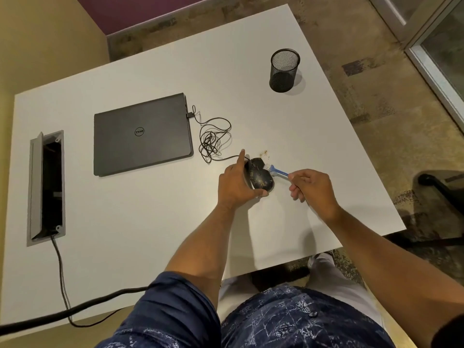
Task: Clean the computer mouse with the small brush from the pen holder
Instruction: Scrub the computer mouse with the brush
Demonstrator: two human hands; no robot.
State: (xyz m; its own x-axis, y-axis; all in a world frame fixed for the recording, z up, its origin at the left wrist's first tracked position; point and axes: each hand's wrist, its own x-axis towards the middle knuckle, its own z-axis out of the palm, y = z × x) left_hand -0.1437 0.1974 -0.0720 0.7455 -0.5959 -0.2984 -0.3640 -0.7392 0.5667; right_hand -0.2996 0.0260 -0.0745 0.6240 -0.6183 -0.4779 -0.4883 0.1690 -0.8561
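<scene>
white table (150, 222) | on it: laptop (141, 134), mouse (259, 177) w/ cable (213, 139), pen holder (284, 70)

From my feed I look down on a white counter (150, 222) set at an angle in the room. A grey cable hatch (46, 187) is let into its left part, lid open, with a black cord (60, 267) running out of it toward the near edge. The floor (364, 101) is mottled brown and grey carpet. At the far left I see a tan wall (50, 33), with a purple wall (130, 8) next to it. A metal-framed glass panel (442, 59) fills the upper right corner. A dark chair base (437, 187) shows at the right edge.
</scene>
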